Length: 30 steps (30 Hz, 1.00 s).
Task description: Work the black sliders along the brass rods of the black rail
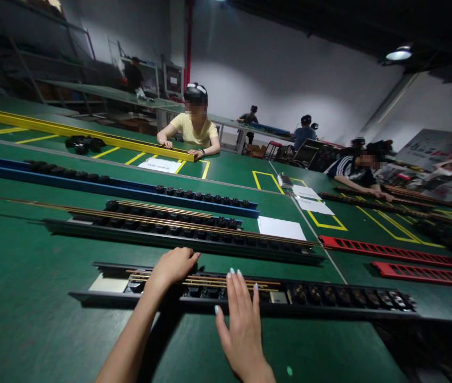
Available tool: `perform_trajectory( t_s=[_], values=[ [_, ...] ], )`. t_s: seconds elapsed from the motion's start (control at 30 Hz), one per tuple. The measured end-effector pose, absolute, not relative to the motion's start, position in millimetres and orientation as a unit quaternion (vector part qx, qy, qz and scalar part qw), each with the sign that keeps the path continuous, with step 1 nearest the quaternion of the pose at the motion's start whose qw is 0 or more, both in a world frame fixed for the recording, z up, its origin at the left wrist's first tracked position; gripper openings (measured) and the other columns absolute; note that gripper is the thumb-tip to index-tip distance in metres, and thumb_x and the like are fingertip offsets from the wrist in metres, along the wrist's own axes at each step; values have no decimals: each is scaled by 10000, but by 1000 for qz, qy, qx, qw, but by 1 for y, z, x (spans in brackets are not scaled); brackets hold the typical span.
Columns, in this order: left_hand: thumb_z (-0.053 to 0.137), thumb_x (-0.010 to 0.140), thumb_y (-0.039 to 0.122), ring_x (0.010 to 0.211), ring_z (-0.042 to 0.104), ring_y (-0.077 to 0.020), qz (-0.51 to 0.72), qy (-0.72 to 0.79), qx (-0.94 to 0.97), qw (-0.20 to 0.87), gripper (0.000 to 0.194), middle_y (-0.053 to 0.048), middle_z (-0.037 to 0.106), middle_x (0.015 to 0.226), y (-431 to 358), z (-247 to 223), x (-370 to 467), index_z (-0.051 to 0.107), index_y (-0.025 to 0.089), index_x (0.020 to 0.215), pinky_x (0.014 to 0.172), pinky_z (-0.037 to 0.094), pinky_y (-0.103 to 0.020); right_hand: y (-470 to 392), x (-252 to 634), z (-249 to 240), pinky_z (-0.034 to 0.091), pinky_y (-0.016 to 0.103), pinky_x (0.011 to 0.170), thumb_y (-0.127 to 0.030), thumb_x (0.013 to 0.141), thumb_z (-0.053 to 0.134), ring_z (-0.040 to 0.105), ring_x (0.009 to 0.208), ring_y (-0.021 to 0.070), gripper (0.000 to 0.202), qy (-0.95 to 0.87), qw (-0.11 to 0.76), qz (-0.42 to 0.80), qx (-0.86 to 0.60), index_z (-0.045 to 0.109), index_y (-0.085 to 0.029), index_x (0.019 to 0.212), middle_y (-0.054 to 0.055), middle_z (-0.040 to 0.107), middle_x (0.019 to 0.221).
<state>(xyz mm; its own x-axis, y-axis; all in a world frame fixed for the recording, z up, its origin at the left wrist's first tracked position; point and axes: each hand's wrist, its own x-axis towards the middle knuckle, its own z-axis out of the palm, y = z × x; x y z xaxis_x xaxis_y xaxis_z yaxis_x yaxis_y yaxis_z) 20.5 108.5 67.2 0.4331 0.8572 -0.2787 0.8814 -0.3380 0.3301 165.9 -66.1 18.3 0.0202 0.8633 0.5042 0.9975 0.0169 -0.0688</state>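
In front of me lies a long black channel (329, 312) with a row of small dark parts inside. Thin gold-coloured rods (205, 280) rest lengthwise on those parts. My left hand (173, 266) reaches across the channel, its fingers bent over the far wall; the fingertips are mostly hidden. My right hand (241, 324) lies over the near wall, fingers stretched out and tips touching or just above the rods. A pale block (109, 283) sits in the channel's left end, and a smaller pale block (278, 297) right of my right hand.
Beyond lie another black channel (186, 242) with long rods, a blue channel (141, 194) and a yellow channel (90, 132). Red slotted rails (393, 251) lie to the right, white paper (281, 227) nearer the middle. A co-worker (194, 125) sits across the table, another (357, 170) at right.
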Motion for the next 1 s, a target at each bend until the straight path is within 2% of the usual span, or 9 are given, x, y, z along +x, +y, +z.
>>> perform_trajectory(
  t_s=[0.3,0.53,0.73,1.0],
  values=[
    [272,897,476,1022,652,-307,-30,540,812,218,504,-153,719,1013,106,71,20,690,194,920,829,474,-385,-66,166,19,226,423,1111,-347,939,406,360,1368,231,644,-681,204,-181,-680,152,-181,1506,50,373,1489],
    [267,899,474,1027,649,-314,-34,536,813,226,509,-158,714,1030,108,71,20,684,187,952,842,468,-399,-65,167,21,123,437,1152,-342,940,394,378,1356,224,612,-698,189,-192,-663,186,-215,1501,25,400,1473],
    [277,898,476,1011,655,-301,-35,534,813,230,506,-154,719,1014,107,72,20,693,189,907,820,472,-376,-66,166,23,23,419,1173,-331,943,394,324,1386,199,604,-701,179,-178,-667,194,-200,1498,14,352,1499],
    [297,896,479,1016,655,-282,-33,527,818,229,487,-140,722,1017,109,69,20,696,200,898,822,467,-344,-67,168,24,45,435,1172,-314,947,382,294,1400,197,595,-705,178,-147,-670,185,-207,1498,21,335,1509]
  ],
)
